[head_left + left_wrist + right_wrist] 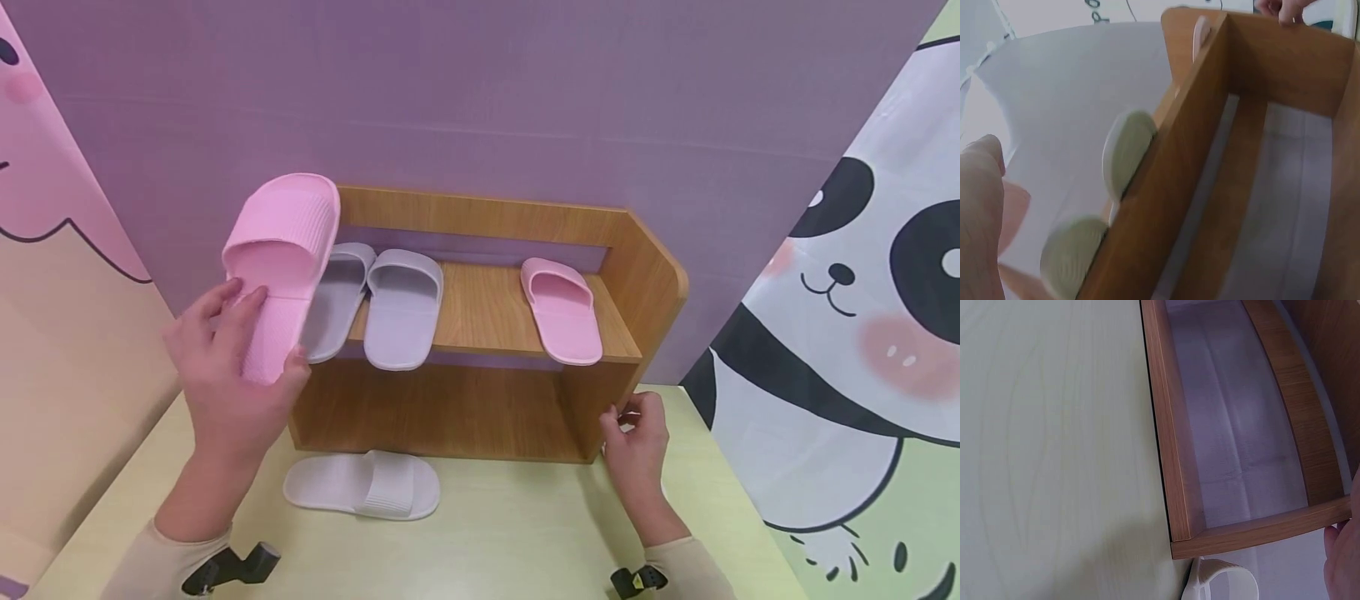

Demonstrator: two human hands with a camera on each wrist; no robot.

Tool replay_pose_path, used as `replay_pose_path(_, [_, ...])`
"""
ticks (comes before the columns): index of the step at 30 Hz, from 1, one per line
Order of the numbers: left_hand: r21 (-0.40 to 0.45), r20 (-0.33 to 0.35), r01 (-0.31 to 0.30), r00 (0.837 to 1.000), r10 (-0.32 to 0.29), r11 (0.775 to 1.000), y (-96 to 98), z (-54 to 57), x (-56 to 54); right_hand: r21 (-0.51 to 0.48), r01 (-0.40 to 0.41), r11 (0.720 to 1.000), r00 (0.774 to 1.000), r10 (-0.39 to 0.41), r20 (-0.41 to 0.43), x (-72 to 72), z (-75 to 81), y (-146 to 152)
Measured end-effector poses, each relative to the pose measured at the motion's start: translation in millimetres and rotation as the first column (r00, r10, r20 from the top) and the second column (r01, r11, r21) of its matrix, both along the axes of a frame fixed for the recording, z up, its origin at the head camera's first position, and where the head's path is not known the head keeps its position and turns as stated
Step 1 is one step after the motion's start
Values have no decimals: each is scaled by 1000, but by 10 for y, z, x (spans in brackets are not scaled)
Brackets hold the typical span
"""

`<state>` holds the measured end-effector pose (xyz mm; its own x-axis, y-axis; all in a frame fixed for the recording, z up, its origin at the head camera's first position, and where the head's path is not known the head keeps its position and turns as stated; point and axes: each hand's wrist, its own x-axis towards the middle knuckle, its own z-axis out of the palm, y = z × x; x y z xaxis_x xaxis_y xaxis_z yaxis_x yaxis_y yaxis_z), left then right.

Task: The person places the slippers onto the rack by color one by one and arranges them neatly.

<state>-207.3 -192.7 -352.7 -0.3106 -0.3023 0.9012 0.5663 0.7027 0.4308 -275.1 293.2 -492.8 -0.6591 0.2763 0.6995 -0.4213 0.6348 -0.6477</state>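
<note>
My left hand [236,367] holds a pink slipper [288,242] in front of the rack's left end. The fingers lie on its footbed and the thumb is at its edge. The wooden shoe rack [480,214] has a matching pink slipper [566,325] on the right of its upper shelf. Two grey slippers [405,321] sit side by side on that shelf's left, one partly hidden behind the held slipper. My right hand [637,442] grips the front edge of the rack's right side panel [1272,532] with curled fingers.
A white slipper [397,487] lies sideways on the table [517,533], before the lower shelf. Part of another white slipper [1235,581] shows beyond the right side panel. A purple backdrop [480,92] hangs behind the rack, with a panda panel [847,375] on the right.
</note>
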Motion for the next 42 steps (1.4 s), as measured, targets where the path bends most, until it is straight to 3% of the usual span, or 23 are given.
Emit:
replay_pose_path(17, [-181, 171, 83, 984, -52, 980, 620, 165, -50, 6, 9, 1000, 999, -10, 31, -5, 9, -10])
replay_pose_path(21, [-180, 234, 107, 970, -63, 978, 773, 190, -51, 5, 12, 1000, 1000, -12, 27, 0, 7, -7])
replay_pose_path(29, [-192, 386, 168, 919, -83, 967, 1061, 236, -58, 1, 21, 1000, 999, -21, 35, 7, 9, -4])
replay_pose_path(42, [-218, 467, 188, 882, -66, 958, 1469, 307, -204, 1, 25, 1000, 999, -25, 43, 28, 24, -5])
